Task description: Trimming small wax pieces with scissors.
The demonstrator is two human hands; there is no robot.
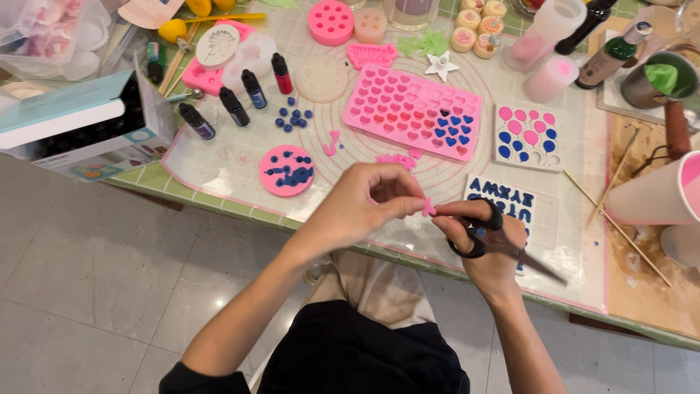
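A small pink wax-like piece (429,209) sits pinched between the fingertips of the left hand (364,208), just above the near edge of the surface (219,206); its exact shape is too small to tell. The left hand is curled narrow, fingers bunched around the piece, forearm reaching in from the lower left. The right hand (487,244) is closed through the loops of a pair of black-handled scissors (490,241), whose dark blades point down to the right; its fingertips meet the pink piece. Beneath the hands lies a translucent silicone mat with pink edging (590,219). On it, near the right hand, rests a white letter mould filled with dark blue (503,201). Farther off sit a glossy pink rectangular mould of small hearts (419,109), some pink and some blue, a round pink mould with blue blobs (286,171), and a white square mould of pink and blue drops (526,136). Four small dark dropper bottles (235,106) stand to the left.
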